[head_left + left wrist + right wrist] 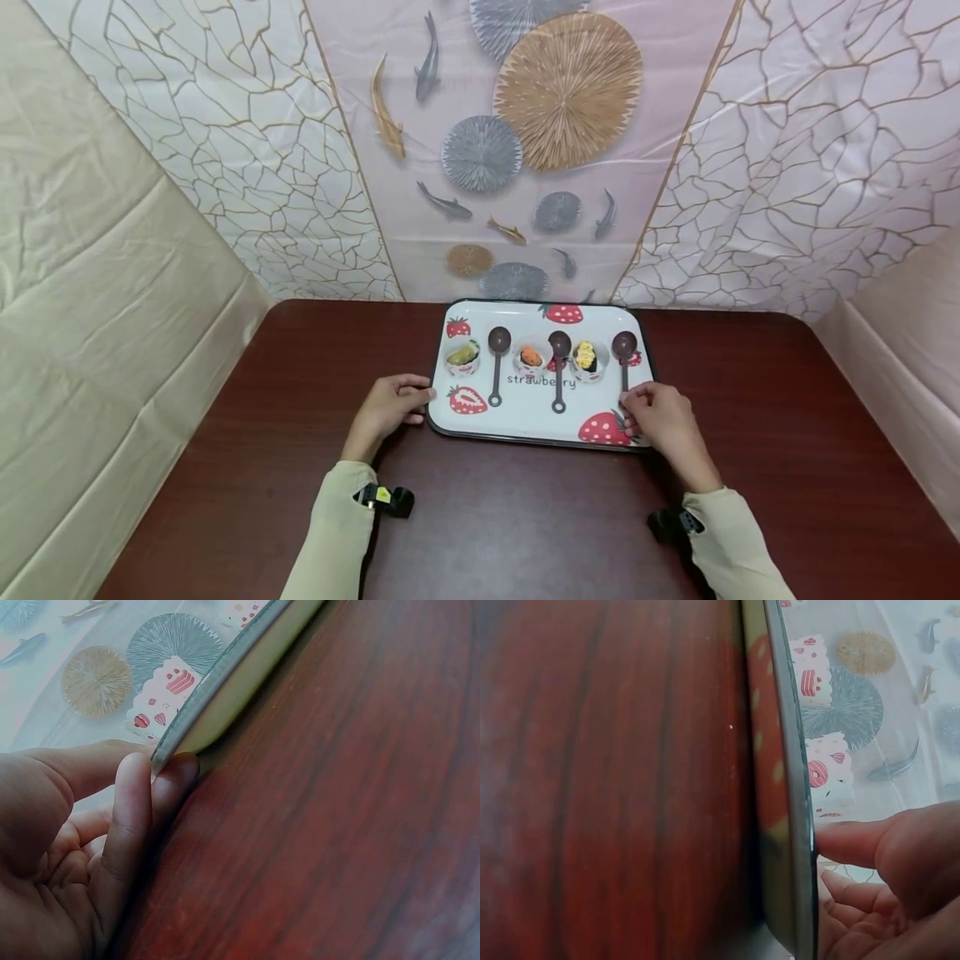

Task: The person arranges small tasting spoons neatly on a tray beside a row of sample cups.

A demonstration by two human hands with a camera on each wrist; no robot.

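Note:
A white strawberry-print tray (525, 425) lies on the table with its dark rim around it. My left hand (390, 410) grips the tray's left edge; in the left wrist view its fingers (133, 799) meet the rim's corner. On the right, my right hand (663, 417) reaches over the tray and pinches the lower handle of a brown spoon (624, 343), its ring end hidden. Two similar spoons, left (498, 340) and middle (559, 343), lie on the tray. Small paper cups hold greenish food (462, 355), orange food (531, 357) and yellow food (586, 357).
A dark reddish-brown table (510, 517) spreads under the tray. Behind it hangs a patterned cloth (480, 233) with fish and round motifs. Beige cloth (97, 333) borders the left side. Each wrist carries a small black camera.

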